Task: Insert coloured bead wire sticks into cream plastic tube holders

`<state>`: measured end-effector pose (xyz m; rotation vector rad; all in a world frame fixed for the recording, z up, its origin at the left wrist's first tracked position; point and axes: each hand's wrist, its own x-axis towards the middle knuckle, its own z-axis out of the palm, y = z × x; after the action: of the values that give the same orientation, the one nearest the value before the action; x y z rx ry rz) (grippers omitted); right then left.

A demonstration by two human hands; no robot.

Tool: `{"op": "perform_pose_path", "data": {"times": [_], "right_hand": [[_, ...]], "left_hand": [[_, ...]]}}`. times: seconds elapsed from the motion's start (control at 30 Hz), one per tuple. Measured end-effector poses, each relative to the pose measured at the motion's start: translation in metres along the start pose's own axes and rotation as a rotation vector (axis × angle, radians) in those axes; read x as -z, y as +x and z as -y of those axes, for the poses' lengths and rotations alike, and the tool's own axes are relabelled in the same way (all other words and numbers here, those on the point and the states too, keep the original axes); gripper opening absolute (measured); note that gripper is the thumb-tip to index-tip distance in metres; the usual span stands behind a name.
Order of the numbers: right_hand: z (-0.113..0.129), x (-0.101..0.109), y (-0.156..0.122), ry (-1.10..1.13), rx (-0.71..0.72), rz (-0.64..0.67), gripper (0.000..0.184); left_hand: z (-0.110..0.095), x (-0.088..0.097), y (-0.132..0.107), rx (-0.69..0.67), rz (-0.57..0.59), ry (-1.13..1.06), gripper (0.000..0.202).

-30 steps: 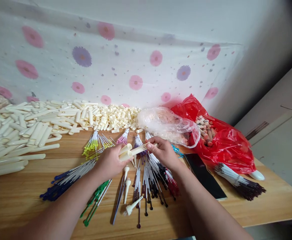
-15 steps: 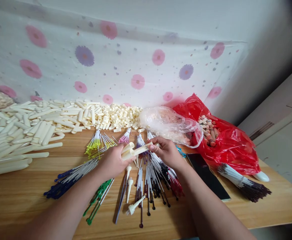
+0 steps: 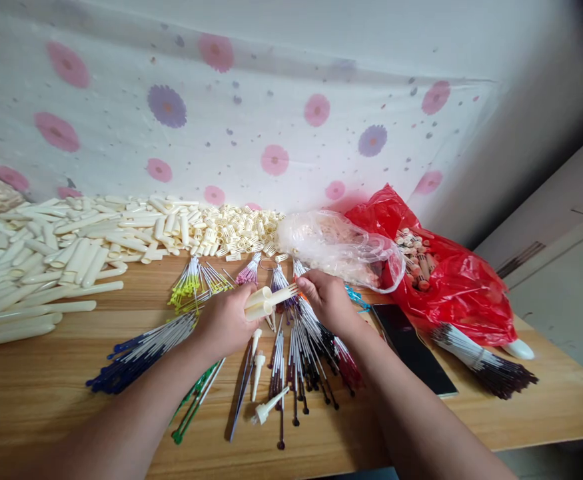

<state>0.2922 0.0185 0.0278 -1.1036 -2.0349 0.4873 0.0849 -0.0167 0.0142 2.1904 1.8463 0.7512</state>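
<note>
Two tubes [image 3: 257,309], left grip [image 3: 227,321]; one slotted tube [image 3: 282,295], right grip [image 3: 330,304].

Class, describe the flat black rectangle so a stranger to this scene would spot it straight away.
On the wooden table, find the big crumpled red bag at the right. On the bag's near side, between the person's right forearm and a bundle of dark-tipped white sticks, lies the black rectangle. Unlike those neighbours, it is flat, smooth and straight-edged.

The left grip [image 3: 227,323] holds cream tubes [image 3: 258,311] near the right grip [image 3: 324,299].
</note>
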Motion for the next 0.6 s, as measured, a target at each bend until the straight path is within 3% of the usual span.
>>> {"op": "perform_pose_path", "data": {"times": [0.23,0.4,0.5,0.6], "right_hand": [[-0.003,0.002,-0.001,0.323,0.058,0.093,0.032],[-0.003,-0.003,0.003,0.123,-0.021,0.020,0.031],[-0.002,-0.011,0.003,0.136,-0.128,-0.010,0.031],[-0.001,-0.013,0.002,0.180,-0.185,-0.025,0.030]], "left_hand": [[0.001,0.003,0.003,0.025,0.040,-0.169,0.043],[0.002,0.002,0.001,-0.068,-0.022,0.126,0.028],[-0.001,0.002,0.000,-0.128,-0.065,0.320,0.018],[-0.003,-0.002,-0.001,-0.149,-0.119,0.374,0.015]]}}
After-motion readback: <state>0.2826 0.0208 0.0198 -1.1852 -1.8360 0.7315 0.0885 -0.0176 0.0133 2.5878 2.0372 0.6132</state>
